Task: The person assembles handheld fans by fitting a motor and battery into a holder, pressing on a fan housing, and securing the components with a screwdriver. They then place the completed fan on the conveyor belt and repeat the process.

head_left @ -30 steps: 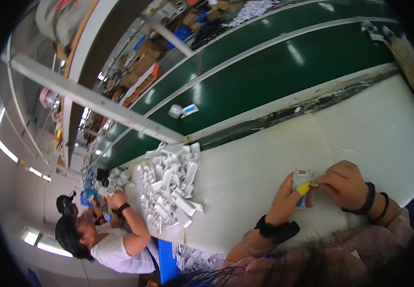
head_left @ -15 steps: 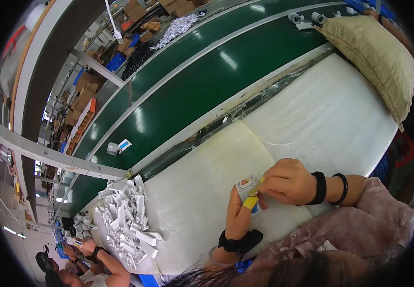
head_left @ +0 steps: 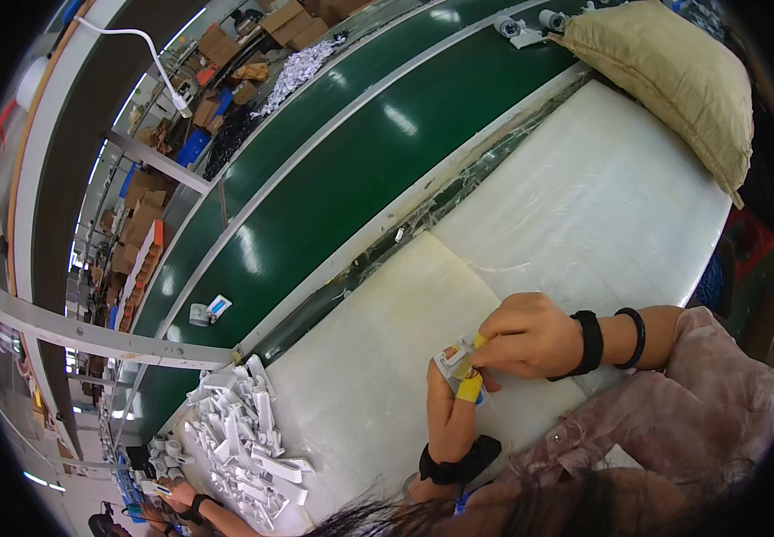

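My left hand (head_left: 446,403) is closed round a small white plastic part (head_left: 451,361), held above the white-covered table. Yellow wrapping shows at its thumb, and a bit of blue shows beneath the part. My right hand (head_left: 530,338) comes in from the right with its fingers pinched together against the part's upper side. Something yellow is at those fingertips; whether it is a finger cover or a held piece I cannot make out. Both wrists wear black bands. Left of my hands lies a heap of white plastic brackets (head_left: 248,452).
A green conveyor belt (head_left: 360,148) runs beyond the table (head_left: 575,197), carrying a grey-and-white device (head_left: 209,311). A beige sack (head_left: 664,85) lies at the far right near white camera-like units (head_left: 530,34). At lower left are grey round parts (head_left: 167,455) and another person's hand (head_left: 179,495).
The view has shifted a little. Both my hands stay together at the white plastic part, the right fingers still pinched against it. The other person is now mostly out of view.
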`<state>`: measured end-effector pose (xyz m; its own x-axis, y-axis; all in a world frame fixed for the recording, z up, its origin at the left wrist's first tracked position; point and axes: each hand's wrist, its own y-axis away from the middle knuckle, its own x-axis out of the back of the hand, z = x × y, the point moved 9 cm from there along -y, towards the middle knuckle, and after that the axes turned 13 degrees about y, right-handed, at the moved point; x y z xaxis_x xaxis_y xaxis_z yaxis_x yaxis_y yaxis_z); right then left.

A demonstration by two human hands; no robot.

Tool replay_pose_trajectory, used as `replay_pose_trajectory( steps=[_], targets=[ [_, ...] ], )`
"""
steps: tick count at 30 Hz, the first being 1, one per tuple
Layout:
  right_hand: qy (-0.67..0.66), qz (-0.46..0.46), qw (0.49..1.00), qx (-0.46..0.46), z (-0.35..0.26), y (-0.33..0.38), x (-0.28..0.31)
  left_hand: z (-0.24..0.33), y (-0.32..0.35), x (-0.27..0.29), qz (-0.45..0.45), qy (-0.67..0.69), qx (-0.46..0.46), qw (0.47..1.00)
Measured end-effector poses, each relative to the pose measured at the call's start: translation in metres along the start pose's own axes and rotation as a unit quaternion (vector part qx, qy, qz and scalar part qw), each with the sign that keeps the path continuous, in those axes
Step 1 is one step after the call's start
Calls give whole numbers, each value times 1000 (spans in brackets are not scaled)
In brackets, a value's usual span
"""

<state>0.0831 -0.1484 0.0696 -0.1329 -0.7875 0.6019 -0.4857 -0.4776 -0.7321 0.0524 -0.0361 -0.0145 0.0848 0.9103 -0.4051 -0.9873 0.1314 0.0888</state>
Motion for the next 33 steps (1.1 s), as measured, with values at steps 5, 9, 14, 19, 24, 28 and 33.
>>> replay_pose_trajectory(
  steps=[5, 9, 14, 19, 24, 28, 33],
  targets=[
    [-2, 10, 1000, -12, 7, 8, 2, -7, -2, -1, 2, -24, -22, 999],
    [0, 6, 1000, -3, 3, 5, -5, -6, 1, 5, 6, -21, -34, 999],
    [11, 3, 1000, -4, 2, 11, 0, -8, 1, -4, -10, 15, -50, 999],
    [-2, -10, 1000, -5, 3, 8, -5, -9, -2, 3, -1, 76, -60, 995],
    [-3, -26, 1000, -8, 2, 8, -5, -9, 2, 2, 5, 25, -73, 997],
    [-12, -33, 999, -12, 2, 9, -6, -10, 3, 3, 16, 9, -89, 996],
    [-21, -31, 999, -17, 4, 9, -10, -6, 0, 1, 27, -19, -69, 997]
  ],
)
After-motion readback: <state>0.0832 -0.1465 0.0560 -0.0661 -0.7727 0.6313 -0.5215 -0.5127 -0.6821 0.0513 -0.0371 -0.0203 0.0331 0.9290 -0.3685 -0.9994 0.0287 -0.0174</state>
